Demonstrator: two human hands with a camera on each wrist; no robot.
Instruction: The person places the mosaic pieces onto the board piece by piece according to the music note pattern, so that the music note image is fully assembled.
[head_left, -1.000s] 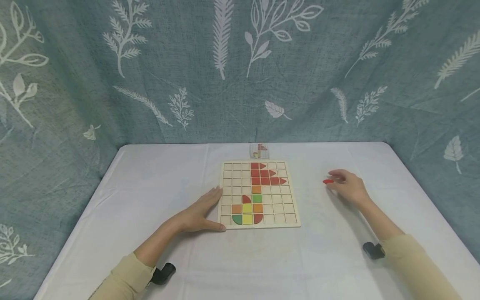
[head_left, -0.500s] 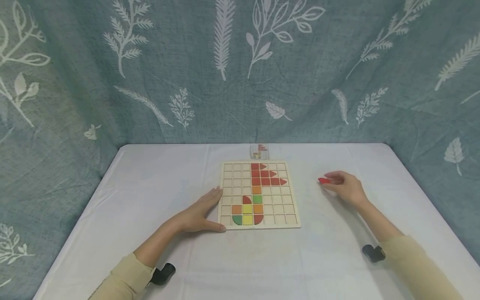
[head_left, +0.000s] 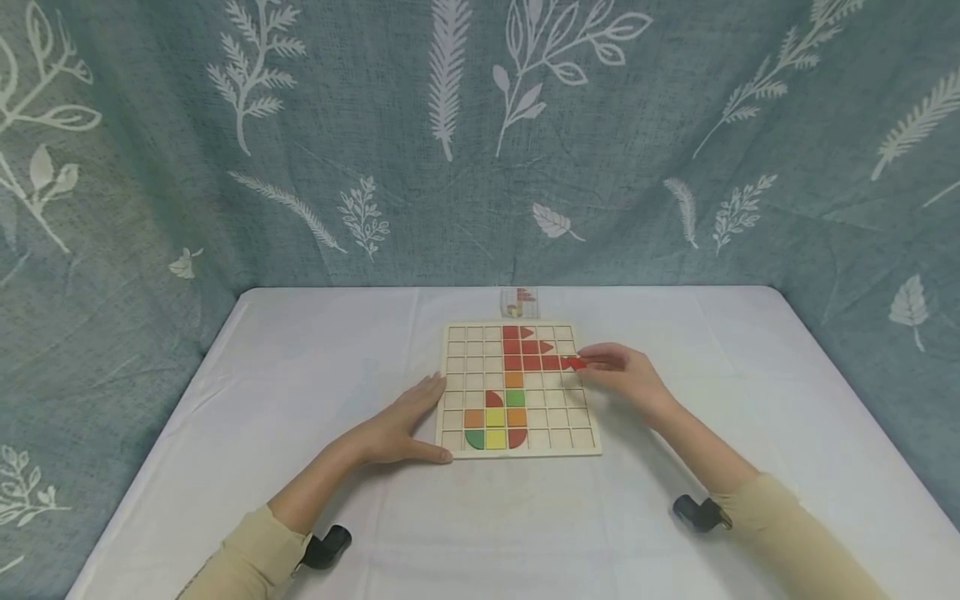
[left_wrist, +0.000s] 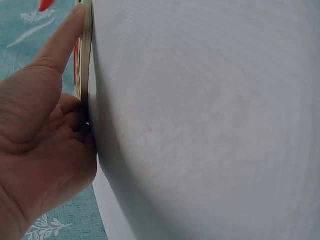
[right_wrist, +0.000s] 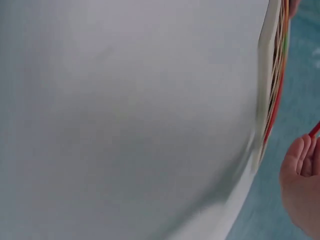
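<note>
A wooden grid board (head_left: 551, 421) lies flat, with red, orange, green and yellow pieces set in its squares. My left hand (head_left: 397, 429) rests against its left side, fingers extended along the edge and thumb at the near corner. In the left wrist view the thumb (left_wrist: 75, 30) touches the board's rim. My right hand (head_left: 626, 379) pinches a small red piece (head_left: 576, 363) over the board's right edge. That piece overlaps the tip of the longest red row (head_left: 531, 363) in the head view. In the right wrist view the red piece (right_wrist: 315, 130) shows only in part, above the board.
A small picture card (head_left: 519, 302) with a similar coloured pattern lies just behind the board. White cloth covers the table (head_left: 517, 525), and a leaf-patterned teal curtain (head_left: 375, 125) hangs at the back and sides. Black wrist cameras hang under both sleeves.
My right hand has carried the pinched red piece leftward, from the cloth on the right to the board's right edge. The left hand and the board have stayed put.
</note>
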